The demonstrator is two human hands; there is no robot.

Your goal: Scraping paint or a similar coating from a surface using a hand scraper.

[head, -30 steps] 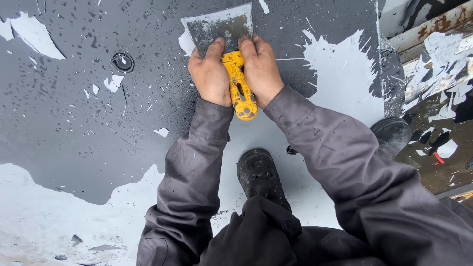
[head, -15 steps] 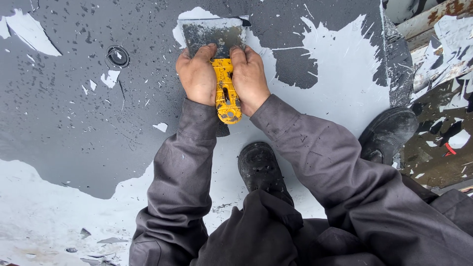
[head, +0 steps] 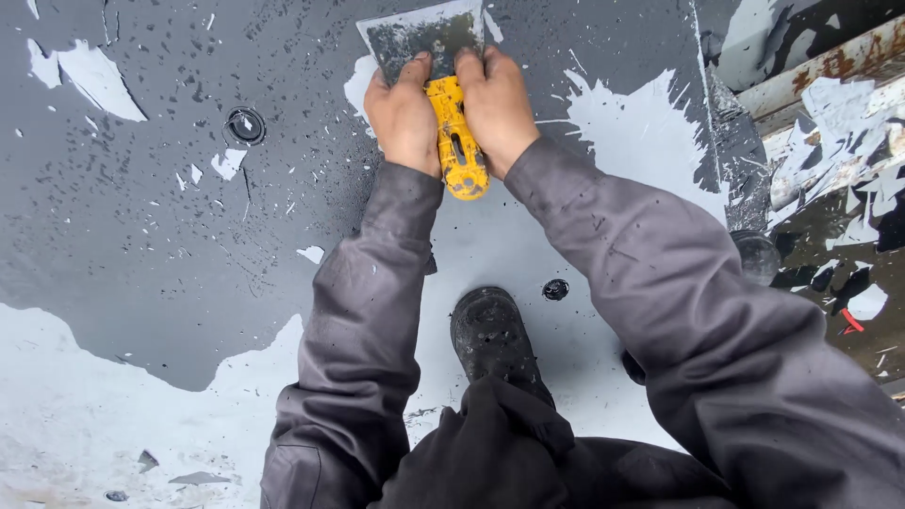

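Observation:
A wide-bladed scraper with a yellow handle (head: pixel 457 141) lies flat against a dark grey coated floor (head: pixel 170 236). My left hand (head: pixel 403 118) grips its left side and my right hand (head: pixel 492 106) its right side, fingers pressing on the back of the metal blade (head: pixel 419 33). The blade's front edge reaches the top of the view. Pale bare patches (head: pixel 632 132) show where the dark coating is gone. Both arms wear grey sleeves.
My black boot (head: pixel 490 330) stands on the pale floor below the hands. A round dark fitting (head: pixel 245 124) sits in the floor at left. Rusty metal rails with peeling flakes (head: pixel 830 104) run along the right. A large pale area (head: pixel 85 415) spreads at lower left.
Both hands and the scraper have slid forward, away from me, toward the top of the view. The grip on the scraper is unchanged.

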